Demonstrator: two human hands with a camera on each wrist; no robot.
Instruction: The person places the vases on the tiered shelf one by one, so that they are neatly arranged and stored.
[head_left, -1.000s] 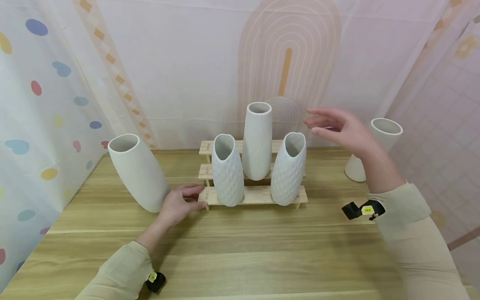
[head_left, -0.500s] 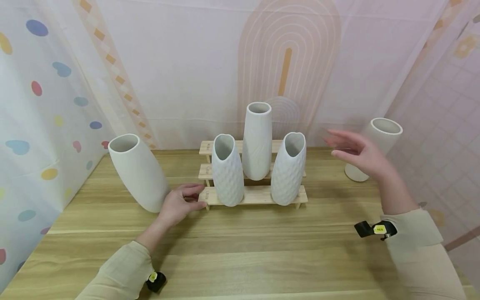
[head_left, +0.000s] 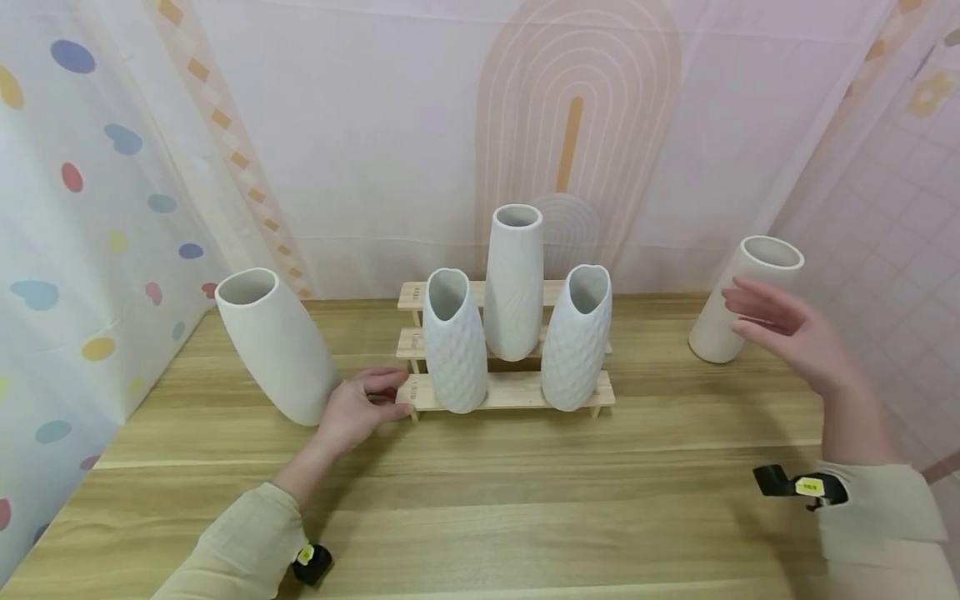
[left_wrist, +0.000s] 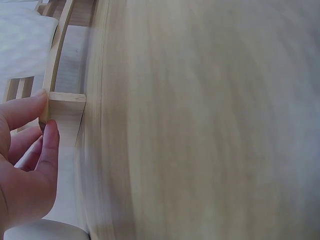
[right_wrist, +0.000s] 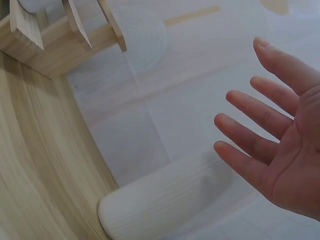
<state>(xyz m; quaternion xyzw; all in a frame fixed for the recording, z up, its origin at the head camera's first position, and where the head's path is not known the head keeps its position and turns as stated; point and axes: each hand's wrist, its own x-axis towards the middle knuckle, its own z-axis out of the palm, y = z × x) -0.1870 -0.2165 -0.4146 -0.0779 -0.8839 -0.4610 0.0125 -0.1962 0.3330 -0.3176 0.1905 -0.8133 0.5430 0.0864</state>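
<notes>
stand: three-step wooden stand [head_left: 517,390], middle of the counter [head_left: 525,508], toward its back edge
front step: left textured vase [head_left: 457,358] near its left end, right textured vase [head_left: 573,358] near its right end, both upright, notched rims up; spread looks meant to leave a gap for the one behind
middle step: tall vase [head_left: 515,292], upright, centred behind that gap, likely so it shows between the front pair
left corner side of counter: big smooth vase [head_left: 288,358], upright, just beside the left hand [head_left: 360,412]; contact unclear
right back corner side: right vase [head_left: 716,325], upright on the counter near the back edge, well apart from the stand
left hand grip: thumb and fingers pinch the left end of the front step, probably to steady the stand
right hand grip: holds nothing, fingers spread, raised in front of the right vase, seemingly not touching it
writing: small dark print on the left ends of the steps, too small to read
labels: left yellow label [head_left: 305,553] and right yellow label [head_left: 810,486] at the wrists, marks unreadable
brand: none legible
</notes>
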